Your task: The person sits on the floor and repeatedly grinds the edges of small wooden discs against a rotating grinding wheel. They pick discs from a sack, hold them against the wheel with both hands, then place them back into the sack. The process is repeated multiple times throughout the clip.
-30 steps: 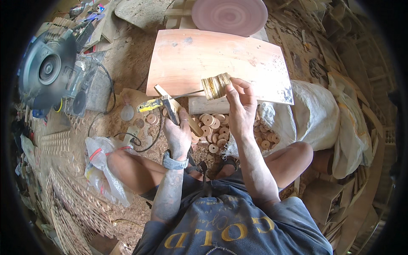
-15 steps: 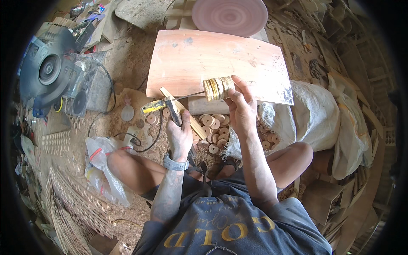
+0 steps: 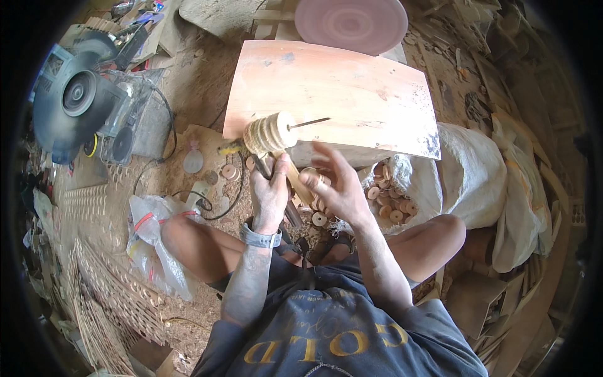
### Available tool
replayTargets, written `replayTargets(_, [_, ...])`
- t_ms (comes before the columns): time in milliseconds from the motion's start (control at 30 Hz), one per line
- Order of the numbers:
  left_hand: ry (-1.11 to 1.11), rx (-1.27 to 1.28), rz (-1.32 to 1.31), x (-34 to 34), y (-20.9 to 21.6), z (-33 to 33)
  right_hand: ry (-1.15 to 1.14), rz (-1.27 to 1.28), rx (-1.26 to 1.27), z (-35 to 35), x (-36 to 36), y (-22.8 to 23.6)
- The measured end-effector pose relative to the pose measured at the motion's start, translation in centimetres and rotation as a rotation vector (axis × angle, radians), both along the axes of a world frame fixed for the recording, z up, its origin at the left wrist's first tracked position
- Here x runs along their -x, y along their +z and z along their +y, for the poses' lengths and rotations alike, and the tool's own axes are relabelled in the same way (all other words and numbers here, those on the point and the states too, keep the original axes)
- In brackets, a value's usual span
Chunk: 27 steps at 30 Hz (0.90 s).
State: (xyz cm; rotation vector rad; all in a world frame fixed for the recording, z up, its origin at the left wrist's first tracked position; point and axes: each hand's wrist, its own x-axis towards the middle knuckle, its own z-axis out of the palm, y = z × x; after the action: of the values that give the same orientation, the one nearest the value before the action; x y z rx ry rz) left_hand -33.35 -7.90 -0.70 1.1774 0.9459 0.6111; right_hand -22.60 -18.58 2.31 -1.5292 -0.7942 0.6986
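My left hand (image 3: 269,198) is wrapped around a dark, bar-like handle, with a pale wooden strip (image 3: 295,179) beside it. Joined to this holder is a thin metal rod (image 3: 312,122). A stack of round wooden discs (image 3: 271,133) is threaded on the rod, whose bare tip sticks out to the right. A yellow-and-black piece (image 3: 230,147) shows left of the stack, partly hidden and blurred. My right hand (image 3: 340,191) is apart from the stack, to its lower right, fingers spread and holding nothing.
A wooden board (image 3: 339,94) lies ahead, below a large round disc (image 3: 352,25). Loose wooden discs (image 3: 392,207) spill by a white sack (image 3: 471,169). At left stand a power tool with a round guard (image 3: 72,100) and a black cable (image 3: 171,119). Perforated wood sheets (image 3: 113,308) lie lower left.
The disc stack has slid left along the rod toward my left hand, so the tip now pokes through. My right hand has let go of the stack and moved down, opening its fingers.
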Motion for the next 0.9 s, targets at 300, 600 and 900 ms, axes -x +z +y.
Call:
replayTargets(300, [-0.155, 0.19, -0.183, -1.3, 3.3, -1.1, -0.077, 0.068, 0.136, -0.5, -1.2, 0.9])
replayTargets(600, [0.006, 0.168, -0.292, 1.6, 0.1, 0.9, 0.285, -0.036, 0.014, -0.8, -0.4, -1.4])
replayTargets(900, [0.394, 0.092, -0.136, 11.9, -3.0, 8.0, 0.635, -0.718, 0.98, -5.1, 0.8, -20.2])
